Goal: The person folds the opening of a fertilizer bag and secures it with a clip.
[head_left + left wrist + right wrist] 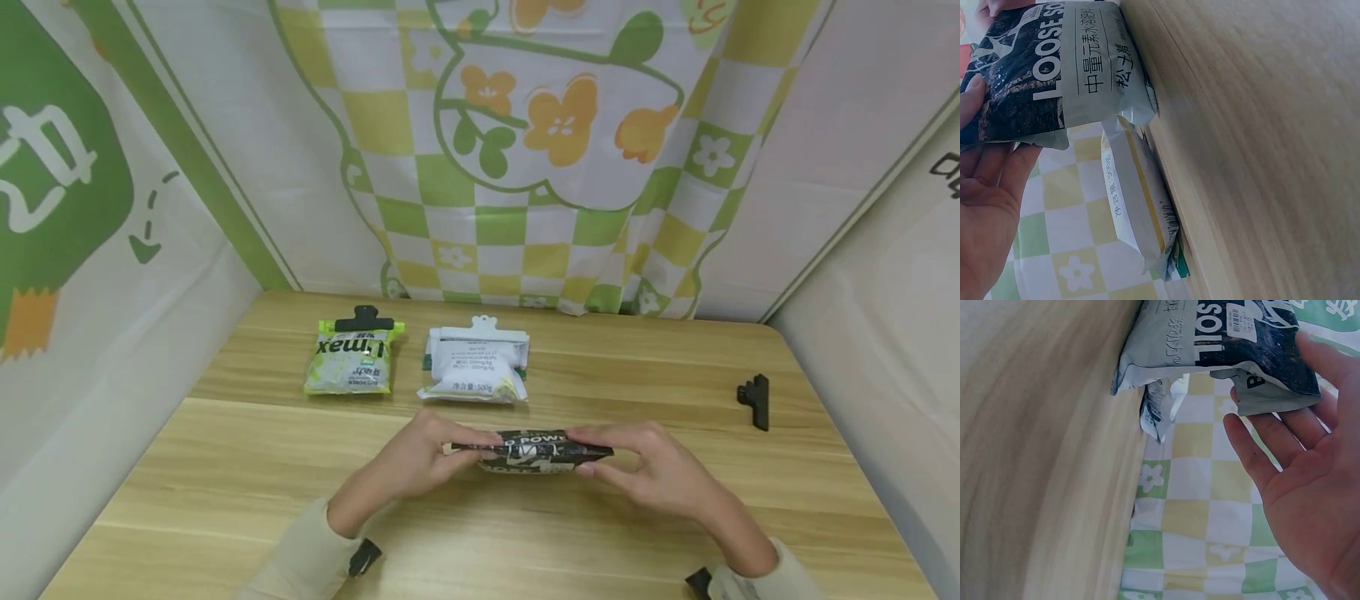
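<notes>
Upright over the wooden table, a black and grey plastic bag lettered "LOOSE SOIL" stands between both hands. At its left upper corner, my left hand pinches the top edge, thumb on the near face and fingers behind. My right hand pinches the opposite upper corner in the same manner. In the left wrist view the grey lower part of the bag meets the tabletop. From the right wrist view, the bag has a folded flap hanging behind it, beside the fingers of the right hand.
Toward the back left lies a green and white bag with a black clip on its top. Beside it is a white bag with a white clip. A loose black clip lies at the right, and a patterned curtain hangs behind.
</notes>
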`<state>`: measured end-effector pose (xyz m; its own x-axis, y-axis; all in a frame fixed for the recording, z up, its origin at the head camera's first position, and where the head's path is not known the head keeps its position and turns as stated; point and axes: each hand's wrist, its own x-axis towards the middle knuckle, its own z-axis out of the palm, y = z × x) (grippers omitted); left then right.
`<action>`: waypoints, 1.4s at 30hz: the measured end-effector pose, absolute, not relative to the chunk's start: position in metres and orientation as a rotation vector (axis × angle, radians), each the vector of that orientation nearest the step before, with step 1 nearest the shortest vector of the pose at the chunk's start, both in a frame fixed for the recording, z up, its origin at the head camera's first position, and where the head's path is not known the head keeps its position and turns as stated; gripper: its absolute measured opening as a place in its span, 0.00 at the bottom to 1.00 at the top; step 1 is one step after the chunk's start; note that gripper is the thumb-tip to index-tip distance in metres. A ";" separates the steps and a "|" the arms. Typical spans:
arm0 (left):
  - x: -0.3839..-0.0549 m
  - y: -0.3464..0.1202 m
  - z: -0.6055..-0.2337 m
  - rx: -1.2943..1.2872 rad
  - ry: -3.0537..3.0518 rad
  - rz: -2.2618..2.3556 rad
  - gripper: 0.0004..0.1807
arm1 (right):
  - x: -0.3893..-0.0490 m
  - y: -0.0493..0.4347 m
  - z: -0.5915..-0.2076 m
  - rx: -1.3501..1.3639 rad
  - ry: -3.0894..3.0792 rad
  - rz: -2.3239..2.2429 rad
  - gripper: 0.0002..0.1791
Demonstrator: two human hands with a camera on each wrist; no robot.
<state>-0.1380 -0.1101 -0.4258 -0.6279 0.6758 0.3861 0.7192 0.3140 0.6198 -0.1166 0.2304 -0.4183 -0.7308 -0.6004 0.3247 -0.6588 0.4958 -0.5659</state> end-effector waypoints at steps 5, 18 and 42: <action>-0.138 -0.111 -0.427 -1.335 -2.497 -1.238 0.13 | -0.116 0.235 -0.414 1.106 -2.646 1.056 0.22; -0.139 -0.110 -0.429 -1.330 -2.488 -1.232 0.12 | -0.122 0.259 -0.406 1.035 -2.581 0.984 0.24; -0.139 -0.110 -0.428 -1.337 -2.479 -1.260 0.12 | -0.164 0.357 -0.404 0.501 -2.723 0.787 0.15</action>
<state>-0.1388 -0.1104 -0.4280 -0.6232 0.6728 0.3987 0.7186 0.2915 0.6313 -0.1638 0.3567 -0.4041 -0.9060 -0.2529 0.3393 -0.3949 0.7933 -0.4634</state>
